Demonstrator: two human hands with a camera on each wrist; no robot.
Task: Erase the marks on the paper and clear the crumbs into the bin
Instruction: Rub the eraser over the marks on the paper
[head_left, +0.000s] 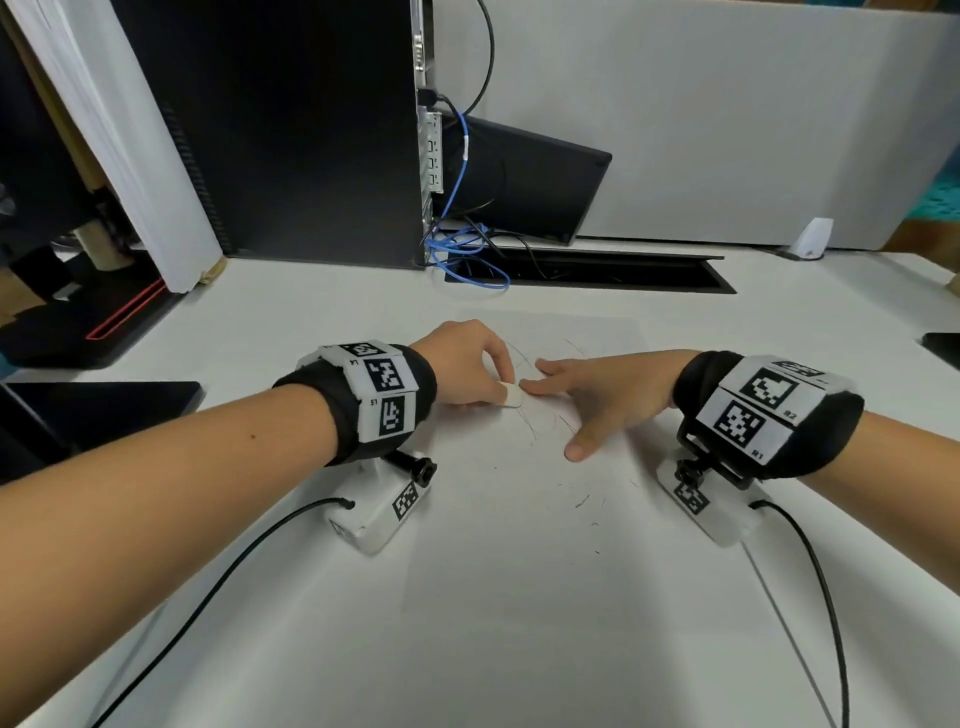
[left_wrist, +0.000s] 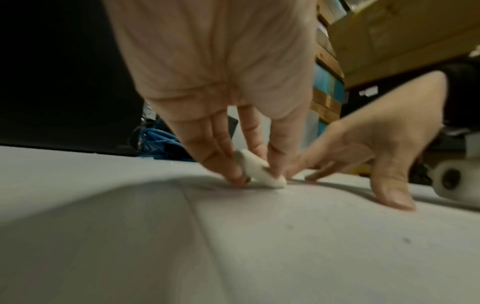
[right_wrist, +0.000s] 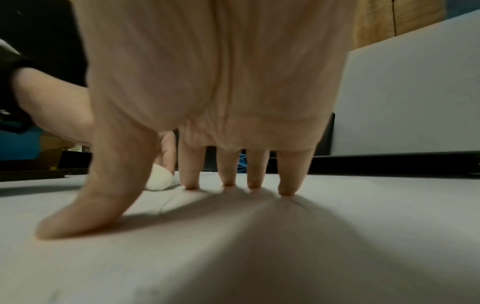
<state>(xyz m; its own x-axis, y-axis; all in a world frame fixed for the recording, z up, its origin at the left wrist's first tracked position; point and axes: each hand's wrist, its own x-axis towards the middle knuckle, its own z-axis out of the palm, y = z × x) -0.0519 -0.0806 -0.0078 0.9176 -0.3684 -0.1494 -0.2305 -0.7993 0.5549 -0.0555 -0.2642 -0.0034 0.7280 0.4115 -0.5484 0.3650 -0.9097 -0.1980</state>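
White eraser (head_left: 511, 397) in left hand (head_left: 467, 366) lies slanted, low end rightward.

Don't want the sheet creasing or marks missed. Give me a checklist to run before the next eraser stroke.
1. Eraser gripped by left hand: ok.
2. Eraser touching paper: ok.
3. Right hand fingers spread, pressing the sheet flat: ok.
4. Pencil marks remaining beside the eraser: not ok, several lines left.
5. Crumbs cleared: not ok, specks lie nearer the person.
6. Bin located: cannot tell, none in view.
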